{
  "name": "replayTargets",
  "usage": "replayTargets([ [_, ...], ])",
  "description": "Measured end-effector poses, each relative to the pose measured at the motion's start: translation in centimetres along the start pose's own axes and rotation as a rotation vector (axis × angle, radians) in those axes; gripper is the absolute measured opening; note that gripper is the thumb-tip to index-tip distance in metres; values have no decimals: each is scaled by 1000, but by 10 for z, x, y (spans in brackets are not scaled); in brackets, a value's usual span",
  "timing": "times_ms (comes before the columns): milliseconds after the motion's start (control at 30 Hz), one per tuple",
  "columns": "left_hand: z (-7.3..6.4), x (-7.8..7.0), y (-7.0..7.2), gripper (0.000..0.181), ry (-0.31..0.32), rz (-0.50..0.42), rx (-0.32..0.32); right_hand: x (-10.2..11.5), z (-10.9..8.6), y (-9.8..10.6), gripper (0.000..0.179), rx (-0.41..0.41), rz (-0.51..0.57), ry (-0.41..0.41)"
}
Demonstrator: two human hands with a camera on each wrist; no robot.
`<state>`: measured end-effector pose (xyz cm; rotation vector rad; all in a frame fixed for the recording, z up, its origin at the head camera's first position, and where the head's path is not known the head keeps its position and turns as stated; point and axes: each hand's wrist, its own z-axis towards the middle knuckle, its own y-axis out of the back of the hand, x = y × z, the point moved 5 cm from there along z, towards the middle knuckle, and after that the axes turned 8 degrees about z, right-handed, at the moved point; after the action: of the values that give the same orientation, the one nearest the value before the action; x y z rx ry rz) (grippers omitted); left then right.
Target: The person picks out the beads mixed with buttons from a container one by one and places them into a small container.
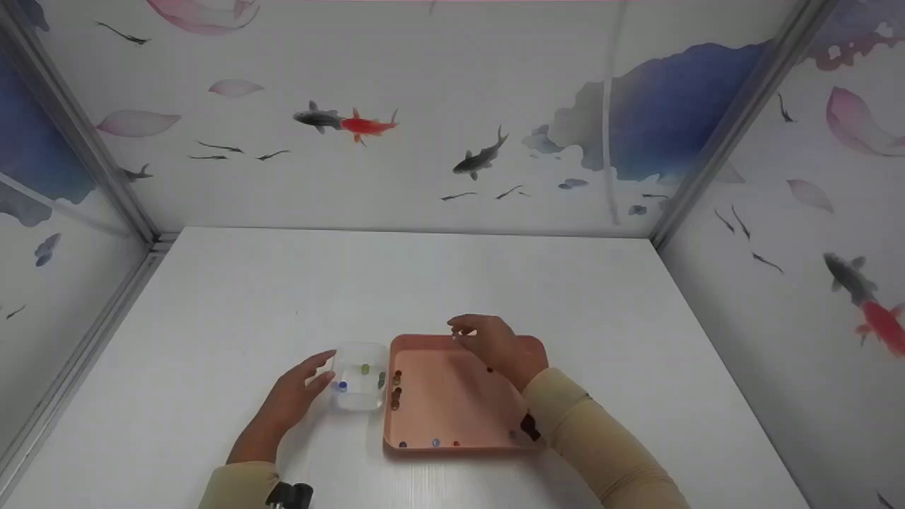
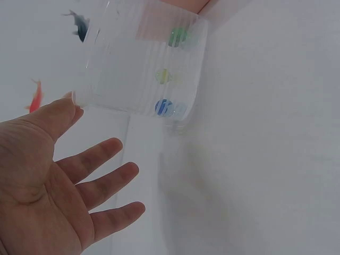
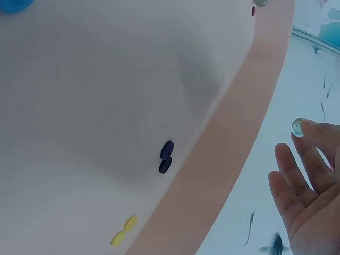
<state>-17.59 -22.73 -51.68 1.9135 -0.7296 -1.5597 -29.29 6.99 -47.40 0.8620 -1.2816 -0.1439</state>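
My right hand [image 1: 488, 346] is over the far rim of a salmon-pink tray [image 1: 452, 396]. Its thumb and index finger pinch a clear glass marble [image 3: 297, 127], while the other fingers stay loosely extended. Left of the tray stands a clear plastic container [image 1: 359, 403]. A green marble [image 2: 178, 37], a yellowish marble [image 2: 163, 76] and a blue marble [image 2: 164, 107] lie inside it. My left hand [image 1: 293, 392] is at the container's left side, thumb and index finger touching it near the rim, the remaining fingers spread and holding nothing.
Several small round pieces [image 1: 396, 389] line the tray's left edge. Near its front edge are a light-blue piece [image 1: 435, 442] and a red one [image 1: 456, 444]. The right wrist view has a dark button [image 3: 167, 150] and a yellow button [image 3: 118, 238] beside the tray wall. Fish-patterned panels [image 1: 424, 177] enclose the white table [image 1: 283, 297].
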Motion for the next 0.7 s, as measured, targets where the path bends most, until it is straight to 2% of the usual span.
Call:
replayTargets([
  [67,0,1,0,50,7,-1,4,3,1,1,30,-19,-16,55],
  [133,0,1,-1,50,12,-2,5,5,2,1,30,-25,-20,77],
  [700,3,5,-3,49,22,-32,2,10,7,0,32,-46,56,42],
])
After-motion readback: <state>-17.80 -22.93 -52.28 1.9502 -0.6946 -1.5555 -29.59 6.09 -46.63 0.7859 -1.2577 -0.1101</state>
